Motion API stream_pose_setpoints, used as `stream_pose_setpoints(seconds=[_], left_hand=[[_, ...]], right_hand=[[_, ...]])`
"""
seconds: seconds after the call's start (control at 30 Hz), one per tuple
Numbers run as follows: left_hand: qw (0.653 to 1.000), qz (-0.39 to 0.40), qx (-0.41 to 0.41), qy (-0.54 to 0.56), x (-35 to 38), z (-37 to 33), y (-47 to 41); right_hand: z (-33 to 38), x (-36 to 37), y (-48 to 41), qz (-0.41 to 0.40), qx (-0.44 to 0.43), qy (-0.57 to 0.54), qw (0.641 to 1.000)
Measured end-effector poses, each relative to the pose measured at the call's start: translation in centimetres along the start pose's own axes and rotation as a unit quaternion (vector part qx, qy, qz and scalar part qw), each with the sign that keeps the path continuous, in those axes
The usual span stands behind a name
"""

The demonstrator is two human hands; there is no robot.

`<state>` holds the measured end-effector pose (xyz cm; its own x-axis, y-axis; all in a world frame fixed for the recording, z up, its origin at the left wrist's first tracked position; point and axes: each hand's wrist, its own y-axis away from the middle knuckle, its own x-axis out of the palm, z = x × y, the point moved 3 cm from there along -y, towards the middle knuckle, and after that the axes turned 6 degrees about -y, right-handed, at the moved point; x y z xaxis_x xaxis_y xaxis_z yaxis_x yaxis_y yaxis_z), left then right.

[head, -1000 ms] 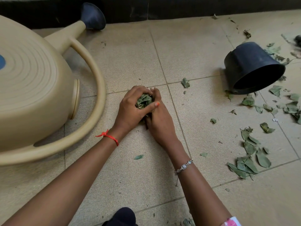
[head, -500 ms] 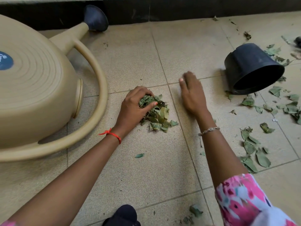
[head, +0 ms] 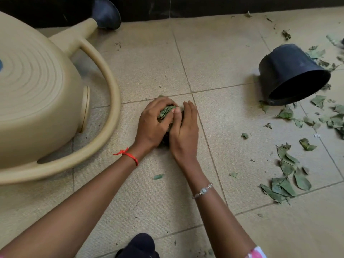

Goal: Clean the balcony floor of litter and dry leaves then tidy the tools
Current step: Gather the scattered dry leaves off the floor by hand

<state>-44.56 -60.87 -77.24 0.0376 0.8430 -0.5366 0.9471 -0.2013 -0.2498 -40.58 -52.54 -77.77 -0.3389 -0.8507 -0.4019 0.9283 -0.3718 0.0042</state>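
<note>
Head: cropped label on watering can

A wad of leaves at centre, loose leaves toward three o'clock.
We see the wad crumpled, grey-green, on the tiled floor, gripped by our left hand and pressed by our right hand; the loose ones lie flat, well apart from it.

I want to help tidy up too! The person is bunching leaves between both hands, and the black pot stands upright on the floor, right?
Not quite. In the head view the black pot lies tipped on its side, not upright. The rest holds: the left hand grips the bunch of leaves and the right hand presses against it.
</note>
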Motion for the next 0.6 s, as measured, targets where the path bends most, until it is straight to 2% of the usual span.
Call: stream_pose_setpoints(seconds=[0.07, 0.13, 0.17, 0.27, 0.33, 0.4, 0.5, 0.6], left_hand=[[0.996, -0.027, -0.043, 0.076, 0.3, -0.2, 0.3], [0.975, -0.042, -0.116, 0.186, 0.7, 0.1, 0.2], [0.953, -0.051, -0.158, 0.253, 0.8, 0.2, 0.2], [0.855, -0.085, -0.253, 0.444, 0.8, 0.1, 0.2], [0.806, -0.093, -0.273, 0.517, 1.0, -0.3, 0.3], [0.776, -0.096, -0.281, 0.557, 1.3, -0.5, 0.5], [0.775, -0.110, -0.289, 0.552, 1.9, 0.0, 0.8], [0.782, -0.115, -0.296, 0.536, 1.9, 0.2, 0.9]], right_hand=[[1.1, 1.1, -0.6, -0.058, -0.008, -0.072, 0.996], [1.8, 1.9, -0.9, -0.092, 0.008, -0.159, 0.983], [1.9, 2.3, -0.9, -0.096, 0.038, -0.201, 0.974], [1.6, 3.0, -1.1, -0.094, 0.126, -0.305, 0.939], [1.4, 2.9, -1.3, -0.084, 0.160, -0.389, 0.903], [1.2, 2.6, -1.3, -0.071, 0.169, -0.449, 0.874], [0.6, 2.5, -1.4, -0.052, 0.161, -0.491, 0.855], [0.5, 2.5, -1.2, -0.066, 0.153, -0.472, 0.866]])
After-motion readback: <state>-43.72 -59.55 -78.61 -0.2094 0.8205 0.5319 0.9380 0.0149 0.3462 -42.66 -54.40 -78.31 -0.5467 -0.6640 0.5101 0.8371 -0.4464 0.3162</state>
